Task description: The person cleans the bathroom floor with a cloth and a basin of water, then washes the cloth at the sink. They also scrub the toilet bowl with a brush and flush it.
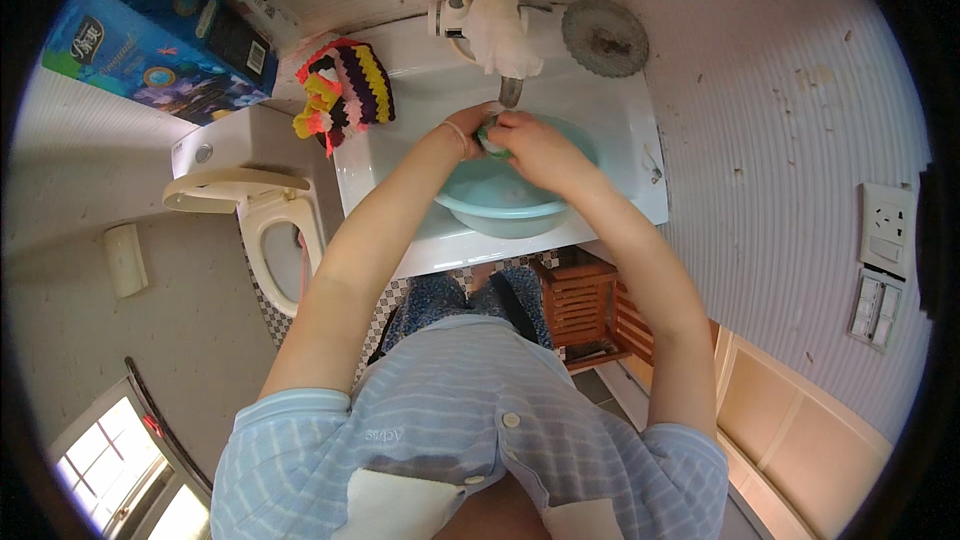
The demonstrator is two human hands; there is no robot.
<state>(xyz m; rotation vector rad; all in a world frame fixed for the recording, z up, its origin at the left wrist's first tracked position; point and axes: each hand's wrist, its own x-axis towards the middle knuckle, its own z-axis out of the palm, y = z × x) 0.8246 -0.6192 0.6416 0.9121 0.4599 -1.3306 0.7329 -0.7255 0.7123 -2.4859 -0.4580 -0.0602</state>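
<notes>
A small green-and-whitish object is held between my two hands; the fingers cover much of it, and I cannot tell exactly what it is. My left hand grips its left side, a thin band around the wrist. From the right, my right hand has its fingers closed over the object's top and side. Both hands are just below the tip of a metal faucet spout. Beneath them a light-blue plastic basin sits in a white sink.
White cloth or plastic wraps the faucet. A scalloped dish stands at the sink's back right corner, a striped crocheted piece at the left. Leftward are a toilet and blue tissue box. A slatted wooden chair stands below.
</notes>
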